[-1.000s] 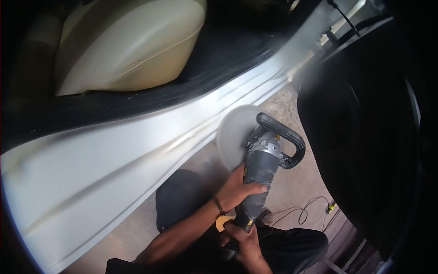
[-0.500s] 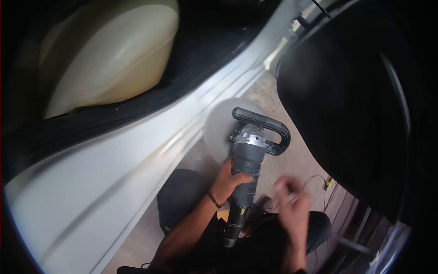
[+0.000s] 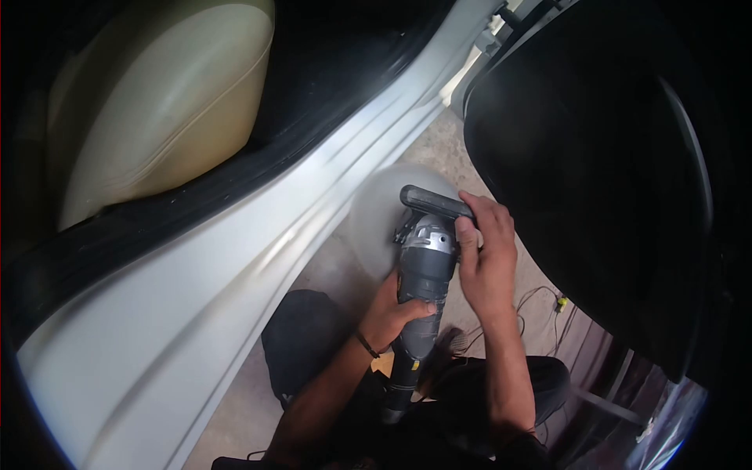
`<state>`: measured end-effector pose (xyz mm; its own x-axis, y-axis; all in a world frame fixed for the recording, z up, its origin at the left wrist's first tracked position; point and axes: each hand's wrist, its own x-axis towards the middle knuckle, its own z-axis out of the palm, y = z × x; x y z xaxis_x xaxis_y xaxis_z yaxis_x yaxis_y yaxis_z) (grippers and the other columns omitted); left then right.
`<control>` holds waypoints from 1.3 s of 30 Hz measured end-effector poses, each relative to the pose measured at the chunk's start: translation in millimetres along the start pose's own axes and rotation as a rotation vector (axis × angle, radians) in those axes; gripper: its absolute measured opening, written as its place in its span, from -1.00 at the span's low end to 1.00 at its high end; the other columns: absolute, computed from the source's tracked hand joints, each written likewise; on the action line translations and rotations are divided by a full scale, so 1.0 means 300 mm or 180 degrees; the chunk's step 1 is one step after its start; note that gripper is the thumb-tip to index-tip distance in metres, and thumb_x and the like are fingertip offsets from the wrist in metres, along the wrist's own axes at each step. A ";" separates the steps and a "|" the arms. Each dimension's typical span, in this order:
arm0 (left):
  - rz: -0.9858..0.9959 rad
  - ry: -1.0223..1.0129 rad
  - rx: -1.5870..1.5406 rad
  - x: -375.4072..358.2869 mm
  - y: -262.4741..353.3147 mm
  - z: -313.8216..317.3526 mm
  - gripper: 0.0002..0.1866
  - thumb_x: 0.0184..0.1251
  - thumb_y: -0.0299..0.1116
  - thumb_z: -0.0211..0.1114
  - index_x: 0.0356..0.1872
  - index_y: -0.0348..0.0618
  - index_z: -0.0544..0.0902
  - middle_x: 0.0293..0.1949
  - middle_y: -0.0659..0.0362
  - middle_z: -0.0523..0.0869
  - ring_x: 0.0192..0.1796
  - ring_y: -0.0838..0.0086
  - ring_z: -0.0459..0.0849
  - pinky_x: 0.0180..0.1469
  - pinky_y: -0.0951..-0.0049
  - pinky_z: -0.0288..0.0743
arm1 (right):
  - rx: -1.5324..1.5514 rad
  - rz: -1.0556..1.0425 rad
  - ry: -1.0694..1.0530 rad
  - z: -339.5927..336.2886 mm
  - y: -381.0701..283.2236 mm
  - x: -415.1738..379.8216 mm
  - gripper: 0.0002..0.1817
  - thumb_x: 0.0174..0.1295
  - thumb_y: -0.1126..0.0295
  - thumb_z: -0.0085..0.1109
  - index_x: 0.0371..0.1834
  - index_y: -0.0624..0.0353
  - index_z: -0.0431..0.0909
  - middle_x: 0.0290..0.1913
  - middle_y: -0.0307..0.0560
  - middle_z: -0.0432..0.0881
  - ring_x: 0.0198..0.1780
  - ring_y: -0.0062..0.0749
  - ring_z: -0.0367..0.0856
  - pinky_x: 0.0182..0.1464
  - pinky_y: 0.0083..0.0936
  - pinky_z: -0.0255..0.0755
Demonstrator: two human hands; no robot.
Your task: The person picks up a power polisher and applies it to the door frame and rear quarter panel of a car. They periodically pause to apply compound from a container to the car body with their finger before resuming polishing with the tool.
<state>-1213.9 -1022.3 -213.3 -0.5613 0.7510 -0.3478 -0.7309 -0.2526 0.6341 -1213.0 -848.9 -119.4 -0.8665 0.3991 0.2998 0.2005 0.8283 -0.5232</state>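
A grey and black power polisher with a silver head is held upright between my knees and the car. My left hand wraps round its body, thumb across the front. My right hand is at the right end of the polisher's black loop handle, fingers over its corner and thumb on the near side. The pale round pad looks blurred, as if spinning, and its left edge is close to the white door sill.
A cream car seat lies beyond the sill, upper left. The dark open door fills the right side. A thin cable with a yellow piece runs over the concrete floor. Clear plastic sheeting shows lower right.
My right hand has moved up from below the polisher and taken hold of the loop handle. My left hand keeps its grip on the body. The view has shifted slightly.
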 end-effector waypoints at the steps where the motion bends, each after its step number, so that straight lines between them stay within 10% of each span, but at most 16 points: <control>1: 0.0071 -0.0096 -0.0002 0.013 -0.003 0.000 -0.29 0.24 -0.41 0.57 0.44 -0.22 0.52 0.06 0.16 0.73 0.07 0.45 0.74 0.18 0.32 0.67 | -0.0022 -0.0010 0.0028 0.006 0.009 -0.003 -0.70 0.64 0.36 0.27 0.29 0.21 0.79 0.16 0.11 0.75 0.20 0.02 0.70 0.31 -0.19 0.57; 14: 0.0149 -0.0202 -0.0141 0.027 -0.018 0.025 -0.20 0.23 -0.40 0.60 0.51 -0.21 0.45 0.10 0.16 0.69 0.12 0.47 0.72 0.23 0.31 0.68 | 0.0879 0.0214 -0.0493 -0.023 0.082 0.067 -0.71 0.53 0.47 0.34 0.25 0.19 0.83 0.09 0.06 0.75 0.12 -0.08 0.71 0.23 -0.29 0.59; 24: -0.0315 -0.0150 -0.0568 0.014 0.008 0.063 -0.24 0.27 -0.37 0.64 0.45 -0.22 0.46 0.02 0.12 0.72 -0.08 0.42 0.81 0.02 0.33 0.76 | -0.0549 0.0025 -0.0771 0.016 0.071 0.118 -0.49 0.66 -0.20 0.16 -0.03 0.06 0.71 -0.15 0.04 0.65 -0.15 0.07 0.75 -0.15 0.00 0.62; 39: 0.0056 -0.0126 -0.0187 0.028 -0.020 0.016 -0.24 0.26 -0.41 0.67 0.45 -0.23 0.49 0.10 0.16 0.70 0.12 0.45 0.73 0.20 0.33 0.67 | -0.0951 0.0123 -0.0984 0.043 -0.029 0.139 -0.37 0.65 -0.21 0.11 -0.29 0.18 0.71 -0.33 0.09 0.74 -0.20 0.13 0.76 -0.12 -0.03 0.57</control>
<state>-1212.5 -1011.5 -216.6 -0.5594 0.7693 -0.3086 -0.7432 -0.3006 0.5977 -1256.7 -844.6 -112.9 -0.9429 0.3331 0.0077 0.3196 0.9107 -0.2617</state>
